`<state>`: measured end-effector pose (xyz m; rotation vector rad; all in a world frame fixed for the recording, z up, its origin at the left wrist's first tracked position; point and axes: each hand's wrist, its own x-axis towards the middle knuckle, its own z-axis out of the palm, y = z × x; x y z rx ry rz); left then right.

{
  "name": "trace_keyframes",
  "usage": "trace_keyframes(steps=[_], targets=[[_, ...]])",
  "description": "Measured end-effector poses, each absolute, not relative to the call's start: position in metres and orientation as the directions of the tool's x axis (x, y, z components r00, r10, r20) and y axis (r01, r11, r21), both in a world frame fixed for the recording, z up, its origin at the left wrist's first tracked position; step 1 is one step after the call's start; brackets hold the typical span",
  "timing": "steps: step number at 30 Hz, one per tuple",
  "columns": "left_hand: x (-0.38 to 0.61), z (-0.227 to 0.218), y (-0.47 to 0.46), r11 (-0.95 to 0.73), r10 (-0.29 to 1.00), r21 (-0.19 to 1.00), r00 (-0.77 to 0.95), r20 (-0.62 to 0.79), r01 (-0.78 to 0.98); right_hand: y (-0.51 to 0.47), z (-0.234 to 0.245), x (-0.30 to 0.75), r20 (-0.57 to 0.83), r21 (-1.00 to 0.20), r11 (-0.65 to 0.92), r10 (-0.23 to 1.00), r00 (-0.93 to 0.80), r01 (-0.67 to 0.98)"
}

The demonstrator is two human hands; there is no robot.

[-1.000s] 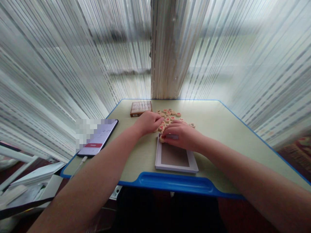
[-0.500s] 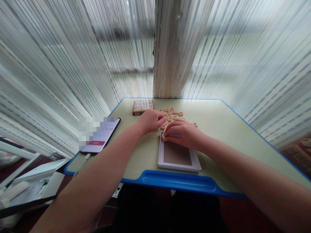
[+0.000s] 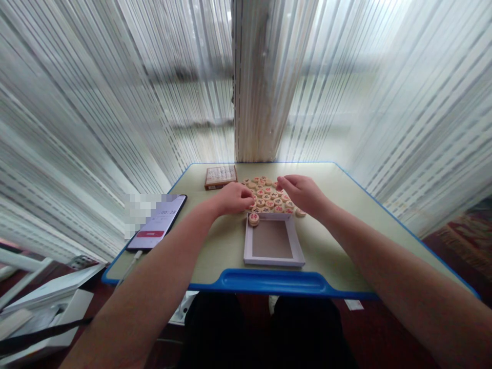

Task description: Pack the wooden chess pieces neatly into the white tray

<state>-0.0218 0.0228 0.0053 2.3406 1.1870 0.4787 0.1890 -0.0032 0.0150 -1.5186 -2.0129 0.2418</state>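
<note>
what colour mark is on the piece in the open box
Red on the piece, clearest in head view.

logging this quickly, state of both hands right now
Left hand: curled at the pale, round wooden discs; hold cannot be told.
Right hand: fingers curled near discs; hold unclear.

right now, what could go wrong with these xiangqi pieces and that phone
The red-marked xiangqi piece in the corner of the white box looks stacked on another, so a bump might topple it. The left forearm runs near the charging cable and could snag it, tugging the phone. The right hand is close to the clustered pieces and might scatter some.
</note>
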Motion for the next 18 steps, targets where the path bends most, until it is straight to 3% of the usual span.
trace_keyframes(steps=[4,10,18], targets=[[-0.024,0.006,0.024,-0.411,0.786,0.71,0.617,-0.04,0.571,0.005,0.022,0.206,0.241,-0.32,0.278,0.948,-0.206,0.906],[-0.023,0.004,0.025,-0.309,0.782,0.786,0.613,-0.11,0.535,-0.002,0.022,0.201,-0.065,-0.246,0.297,0.945,-0.322,0.922],[-0.019,0.004,0.022,-0.283,0.8,0.804,0.591,-0.102,0.523,-0.003,0.019,0.196,-0.036,-0.117,0.267,0.961,-0.273,0.957]])
